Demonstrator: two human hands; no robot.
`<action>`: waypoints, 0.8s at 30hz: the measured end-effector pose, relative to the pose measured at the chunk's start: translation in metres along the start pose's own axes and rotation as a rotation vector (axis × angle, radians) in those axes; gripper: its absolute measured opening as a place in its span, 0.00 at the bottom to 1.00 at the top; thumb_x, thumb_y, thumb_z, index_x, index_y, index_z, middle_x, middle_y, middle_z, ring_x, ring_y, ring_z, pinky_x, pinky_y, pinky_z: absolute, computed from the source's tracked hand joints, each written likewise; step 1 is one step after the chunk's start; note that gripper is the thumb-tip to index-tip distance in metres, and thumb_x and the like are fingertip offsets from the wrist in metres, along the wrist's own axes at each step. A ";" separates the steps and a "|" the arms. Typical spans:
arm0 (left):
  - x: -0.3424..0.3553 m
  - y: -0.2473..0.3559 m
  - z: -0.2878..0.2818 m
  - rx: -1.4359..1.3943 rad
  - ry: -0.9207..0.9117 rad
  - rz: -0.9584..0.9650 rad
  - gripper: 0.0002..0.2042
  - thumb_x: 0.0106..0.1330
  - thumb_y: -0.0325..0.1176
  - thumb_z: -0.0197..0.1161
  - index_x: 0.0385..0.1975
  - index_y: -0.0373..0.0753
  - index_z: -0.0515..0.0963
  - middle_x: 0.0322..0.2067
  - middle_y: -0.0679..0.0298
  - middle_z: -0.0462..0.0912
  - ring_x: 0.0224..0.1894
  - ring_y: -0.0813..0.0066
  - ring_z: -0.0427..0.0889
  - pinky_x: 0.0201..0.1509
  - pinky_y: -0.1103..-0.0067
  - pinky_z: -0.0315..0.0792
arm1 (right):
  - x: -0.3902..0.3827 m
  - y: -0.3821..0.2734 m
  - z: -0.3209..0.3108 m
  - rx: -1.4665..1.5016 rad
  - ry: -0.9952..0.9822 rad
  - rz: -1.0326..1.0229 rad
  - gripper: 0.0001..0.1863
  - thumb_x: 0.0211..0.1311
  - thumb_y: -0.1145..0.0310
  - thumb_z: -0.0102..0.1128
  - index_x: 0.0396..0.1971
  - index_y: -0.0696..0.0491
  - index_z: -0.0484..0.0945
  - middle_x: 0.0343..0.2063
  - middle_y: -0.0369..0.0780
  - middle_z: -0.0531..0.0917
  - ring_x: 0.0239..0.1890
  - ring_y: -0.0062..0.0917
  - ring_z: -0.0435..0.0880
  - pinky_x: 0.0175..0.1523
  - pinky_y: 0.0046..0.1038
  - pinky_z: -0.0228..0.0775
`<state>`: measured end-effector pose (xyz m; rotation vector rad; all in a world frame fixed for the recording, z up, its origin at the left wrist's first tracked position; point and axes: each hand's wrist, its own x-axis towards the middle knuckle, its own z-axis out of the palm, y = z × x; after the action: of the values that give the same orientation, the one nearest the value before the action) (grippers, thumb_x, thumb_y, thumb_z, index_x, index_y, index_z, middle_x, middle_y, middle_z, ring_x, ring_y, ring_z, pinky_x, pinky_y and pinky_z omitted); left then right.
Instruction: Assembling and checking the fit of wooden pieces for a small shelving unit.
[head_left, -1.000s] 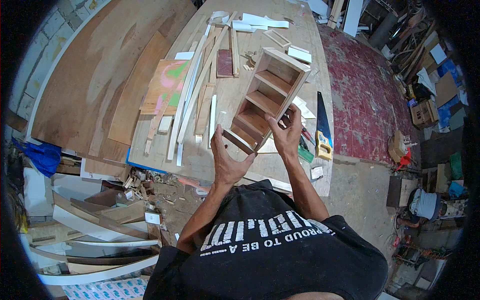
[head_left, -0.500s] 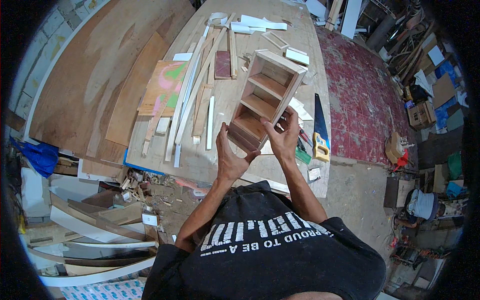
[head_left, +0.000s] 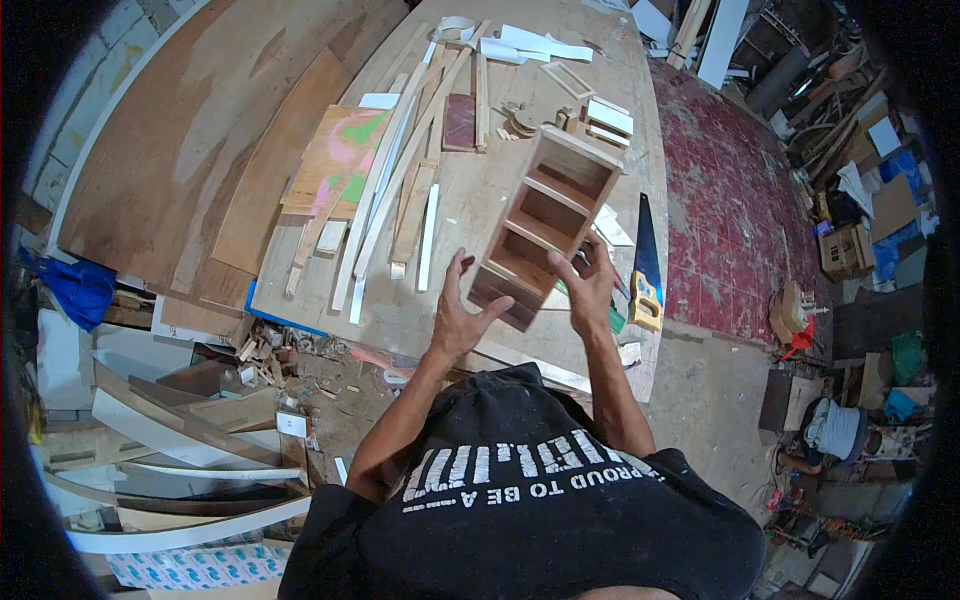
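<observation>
A small wooden cabinet [head_left: 550,225] with three open compartments and a darker panel at its near end is tilted above the workbench [head_left: 385,320]. My left hand [head_left: 462,318] grips its near left corner, thumb across the dark panel and fingers along the side. On the right side, my right hand [head_left: 588,285] holds the cabinet with the thumb over the edge of the nearest compartment; some of its fingers are hidden behind the wood. Just right of that hand lies a handsaw [head_left: 646,265] with a yellow handle.
Long wooden strips [head_left: 400,170], a paint-marked board [head_left: 335,160] and a dark red block [head_left: 459,122] lie left of the cabinet. Beyond it are a small wooden frame [head_left: 567,80] and white-topped pieces [head_left: 609,118]. Large plywood sheets [head_left: 170,150] lean at the left.
The cabinet has tipped so its near-end panel shows more, and it sits slightly lower and to the right. My left thumb now lies across that panel. Small pieces behind the cabinet have come into sight.
</observation>
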<state>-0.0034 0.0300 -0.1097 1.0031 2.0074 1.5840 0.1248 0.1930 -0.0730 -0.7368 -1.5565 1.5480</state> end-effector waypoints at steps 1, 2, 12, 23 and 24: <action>0.001 -0.008 -0.005 0.000 0.008 -0.002 0.53 0.51 0.49 0.77 0.70 0.30 0.51 0.62 0.43 0.66 0.66 0.52 0.66 0.69 0.62 0.61 | 0.000 0.000 -0.007 0.030 -0.032 0.049 0.37 0.54 0.68 0.74 0.60 0.63 0.64 0.52 0.47 0.76 0.54 0.32 0.78 0.59 0.33 0.72; 0.002 -0.019 -0.009 -0.143 -0.131 -0.085 0.52 0.52 0.49 0.77 0.70 0.31 0.51 0.62 0.44 0.67 0.65 0.53 0.67 0.69 0.64 0.61 | -0.001 0.000 -0.015 0.090 -0.070 0.089 0.37 0.55 0.69 0.73 0.61 0.63 0.65 0.53 0.46 0.76 0.55 0.31 0.76 0.60 0.32 0.71; -0.020 -0.039 -0.001 -0.639 -0.447 -0.475 0.34 0.58 0.33 0.72 0.63 0.32 0.65 0.55 0.56 0.76 0.56 0.70 0.76 0.60 0.74 0.71 | 0.001 0.050 -0.032 0.029 -0.186 0.511 0.37 0.58 0.54 0.69 0.62 0.60 0.68 0.55 0.49 0.76 0.59 0.34 0.75 0.57 0.41 0.72; -0.032 -0.097 -0.031 -0.910 -0.157 -0.716 0.25 0.61 0.35 0.68 0.56 0.36 0.69 0.47 0.56 0.80 0.47 0.60 0.83 0.46 0.61 0.82 | -0.020 0.148 -0.079 -0.682 -0.498 0.292 0.27 0.57 0.53 0.67 0.47 0.61 0.80 0.43 0.49 0.85 0.44 0.39 0.85 0.52 0.34 0.75; -0.037 -0.108 -0.039 -0.859 -0.116 -0.737 0.25 0.61 0.35 0.67 0.57 0.37 0.69 0.48 0.54 0.79 0.48 0.58 0.82 0.47 0.58 0.81 | -0.033 0.159 -0.089 -0.825 -0.632 0.305 0.26 0.55 0.54 0.68 0.45 0.61 0.81 0.42 0.51 0.85 0.45 0.42 0.84 0.51 0.37 0.75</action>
<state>-0.0373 -0.0344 -0.2055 0.0072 1.1561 1.6108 0.1965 0.2239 -0.2415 -1.0105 -2.7371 1.3876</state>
